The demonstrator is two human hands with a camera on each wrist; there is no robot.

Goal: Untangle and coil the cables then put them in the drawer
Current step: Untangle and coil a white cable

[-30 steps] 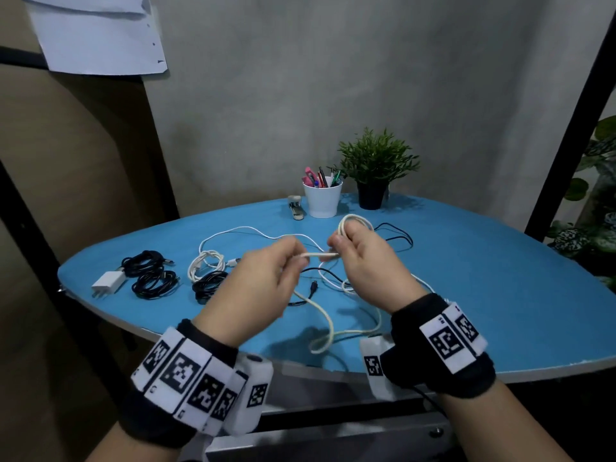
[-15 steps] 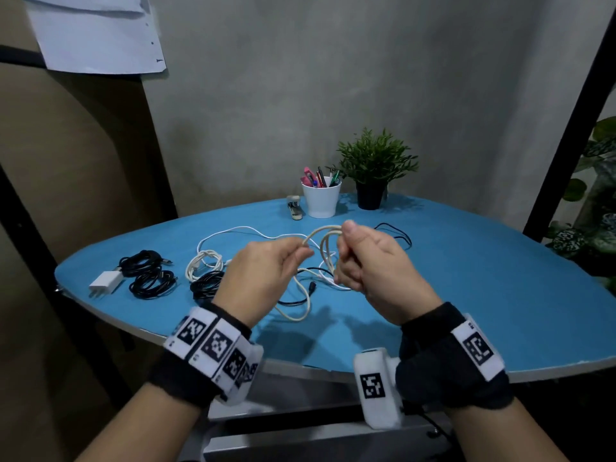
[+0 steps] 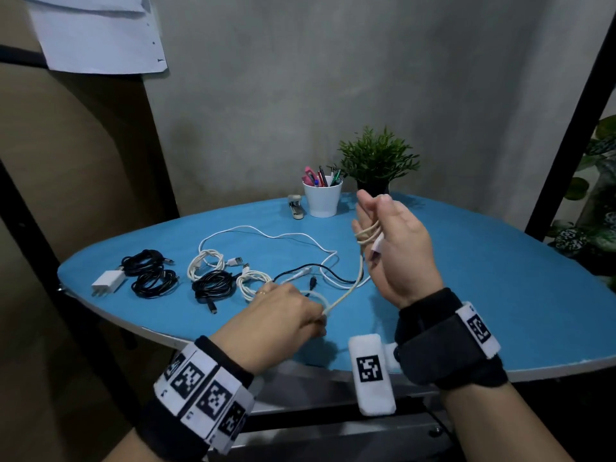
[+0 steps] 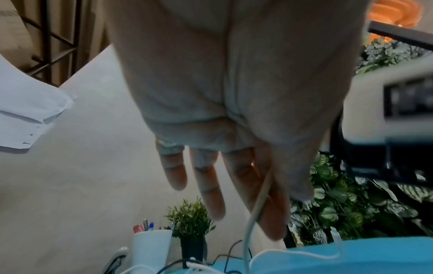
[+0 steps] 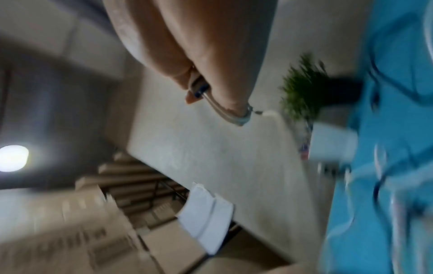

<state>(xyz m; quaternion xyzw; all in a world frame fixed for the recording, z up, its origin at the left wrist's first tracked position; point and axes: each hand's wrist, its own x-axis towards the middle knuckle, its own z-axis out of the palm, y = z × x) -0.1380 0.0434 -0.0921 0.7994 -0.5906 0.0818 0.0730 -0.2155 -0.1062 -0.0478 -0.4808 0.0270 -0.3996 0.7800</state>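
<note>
Status, mid-coil on the cream cable (image 3: 348, 291).

My right hand (image 3: 396, 248) is raised at about 1 o'clock from table centre, fingers mostly straight, with a few turns of the cable looped round them and the thumb pinning the plug end against the palm. My left hand (image 3: 286, 315) is low at about 6 o'clock near the front edge of the blue table (image 3: 500, 295). Its thumb and forefinger pinch the free run of the same cable, other fingers loose. The cable runs taut between the two hands.

Looks done: two black coils (image 3: 151, 273) beside the white charger (image 3: 108, 282) at 9 o'clock, plus a white coil (image 3: 205, 263), another black coil (image 3: 213, 285) and a second white coil (image 3: 253, 283) just right of those.

Left, by my read:
- finish winding the cream one, only a few loops on so far
- a long white cable (image 3: 266, 236) and a thin black cable (image 3: 320, 273) lie loose and crossed at table centre, uncoiled
- nothing is in the drawer yet; the drawer itself isn't in view

Roughly past halfway on coiling, zero on stowing.

Pen cup (image 3: 321, 198) and potted plant (image 3: 376, 161) at 12 o'clock are out of the way.
</note>
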